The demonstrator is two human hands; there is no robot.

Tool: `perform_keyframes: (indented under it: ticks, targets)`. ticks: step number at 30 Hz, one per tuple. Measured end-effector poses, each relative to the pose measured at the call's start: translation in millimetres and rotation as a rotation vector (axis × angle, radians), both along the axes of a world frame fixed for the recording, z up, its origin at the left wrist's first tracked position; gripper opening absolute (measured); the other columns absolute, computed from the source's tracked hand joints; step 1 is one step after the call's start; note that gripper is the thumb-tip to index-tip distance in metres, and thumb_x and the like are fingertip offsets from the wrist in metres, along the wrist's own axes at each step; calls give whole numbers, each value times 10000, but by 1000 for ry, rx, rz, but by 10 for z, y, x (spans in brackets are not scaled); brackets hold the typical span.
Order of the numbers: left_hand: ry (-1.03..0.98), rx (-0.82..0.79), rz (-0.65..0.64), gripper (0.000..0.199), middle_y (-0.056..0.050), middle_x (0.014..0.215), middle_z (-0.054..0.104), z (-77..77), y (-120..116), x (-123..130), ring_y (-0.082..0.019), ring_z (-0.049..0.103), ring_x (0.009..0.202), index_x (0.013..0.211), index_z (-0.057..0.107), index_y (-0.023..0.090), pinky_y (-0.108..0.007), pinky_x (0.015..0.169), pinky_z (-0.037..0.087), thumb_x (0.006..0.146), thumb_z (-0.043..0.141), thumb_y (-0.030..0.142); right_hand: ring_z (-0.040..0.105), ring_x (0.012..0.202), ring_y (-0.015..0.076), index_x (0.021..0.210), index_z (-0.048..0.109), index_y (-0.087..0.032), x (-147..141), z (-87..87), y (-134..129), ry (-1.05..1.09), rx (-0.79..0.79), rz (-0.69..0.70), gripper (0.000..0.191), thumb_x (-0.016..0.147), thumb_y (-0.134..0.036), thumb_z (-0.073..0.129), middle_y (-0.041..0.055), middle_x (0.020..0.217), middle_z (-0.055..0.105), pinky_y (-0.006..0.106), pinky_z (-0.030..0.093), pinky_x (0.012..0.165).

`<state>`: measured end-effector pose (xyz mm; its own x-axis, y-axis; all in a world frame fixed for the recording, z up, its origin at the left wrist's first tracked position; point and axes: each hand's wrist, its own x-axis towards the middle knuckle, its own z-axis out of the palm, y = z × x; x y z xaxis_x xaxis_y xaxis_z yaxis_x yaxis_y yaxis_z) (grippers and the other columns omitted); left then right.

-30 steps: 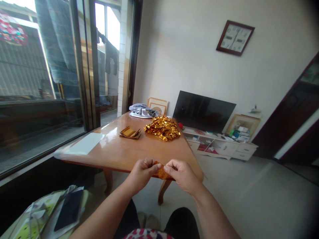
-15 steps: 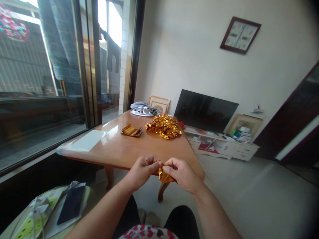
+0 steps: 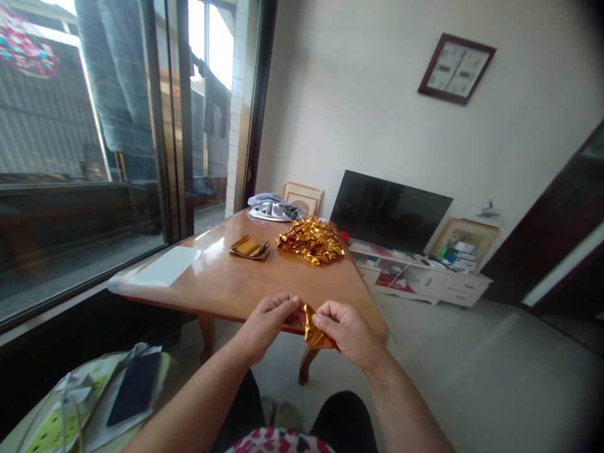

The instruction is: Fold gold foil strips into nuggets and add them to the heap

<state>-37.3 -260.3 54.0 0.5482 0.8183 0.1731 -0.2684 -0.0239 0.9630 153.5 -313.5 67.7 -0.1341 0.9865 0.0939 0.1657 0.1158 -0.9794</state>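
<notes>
A piece of shiny gold foil paper [image 3: 317, 335] is pinched between the thumb and fingers of my right hand [image 3: 348, 327], near the table's front edge. Close on its left, my left hand [image 3: 271, 321] has its thumb and fingers bent together at the foil's edge; whether it grips anything is hidden. Farther back on the wooden table [image 3: 245, 286] lies a heap of crumpled gold foil pieces [image 3: 311, 241]. Left of the heap sits a small stack of flat gold and brown papers [image 3: 250, 248].
A white sheet [image 3: 167, 267] covers part of the table's left side, and folded cloth [image 3: 274, 206] lies at its far end. Bottom left, a stool holds a dark phone [image 3: 134, 388] and cables. A television [image 3: 391, 211] stands beyond on a low cabinet [image 3: 431, 282].
The foil now stands up in a point beside my right thumb. My left thumb and fingertips have drawn slightly left, away from my right hand.
</notes>
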Motion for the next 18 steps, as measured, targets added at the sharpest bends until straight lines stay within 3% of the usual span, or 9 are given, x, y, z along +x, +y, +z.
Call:
perform_keyframes:
  ticks: [6,11,18]
  targets:
    - [-98,-50,-20,242,-26,758,649,-36,-16,9,-122,600,701,825,651,128,-255,721,504,827,731,356,446,590,88,802,578,-158,-11,-34,-7,-21,11,-10,285,876,-418,667,-16,682,548,213,378,538]
    - [-78,-39,7,240,-24,738,636,-52,-22,43,-118,581,687,821,634,128,-244,694,480,851,697,358,435,590,91,795,572,-163,-21,-58,-11,-49,27,-30,270,880,-407,651,-24,678,534,215,372,538]
    - [-12,205,364,201,7,717,577,-182,29,139,-105,496,649,819,631,156,-209,594,391,827,704,344,458,607,113,756,567,-176,-63,-82,20,-202,218,-202,251,900,-379,601,-28,656,524,229,382,560]
